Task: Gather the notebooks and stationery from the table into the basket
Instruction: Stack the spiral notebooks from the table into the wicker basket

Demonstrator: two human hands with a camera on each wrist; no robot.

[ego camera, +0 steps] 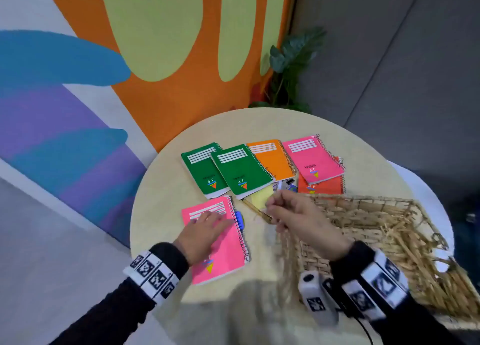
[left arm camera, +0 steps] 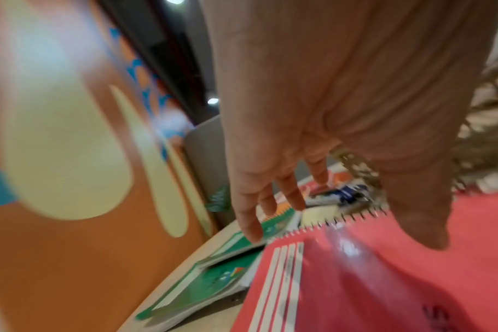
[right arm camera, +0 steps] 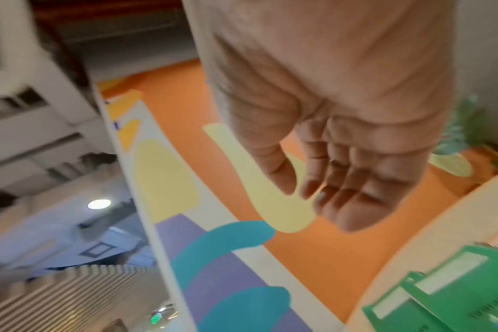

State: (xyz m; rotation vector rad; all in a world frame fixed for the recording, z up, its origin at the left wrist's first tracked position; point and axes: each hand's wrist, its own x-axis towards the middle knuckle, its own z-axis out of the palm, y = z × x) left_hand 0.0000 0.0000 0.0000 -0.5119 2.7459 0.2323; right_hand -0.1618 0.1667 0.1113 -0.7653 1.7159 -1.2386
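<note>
Pink-covered and nearest the wicker basket's (ego camera: 363, 214) left wall, the notebook (ego camera: 223, 251) lies under the flat, relaxed-fingered left hand (ego camera: 205, 227), while the right hand (ego camera: 298, 214) hovers empty, fingers loosely curled, so picking looks barely begun; next, grip that notebook's edge.

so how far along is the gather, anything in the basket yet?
Barely started. Nothing gathered shows in the woven wicker basket; only straw filling is visible. In hand: the left hand rests flat on the near pink spiral notebook, no grip closed yet; the right hand hovers empty. Left on the round table: two green notebooks, an orange one, the far pink one, yellow sticky notes, a pen.
</note>
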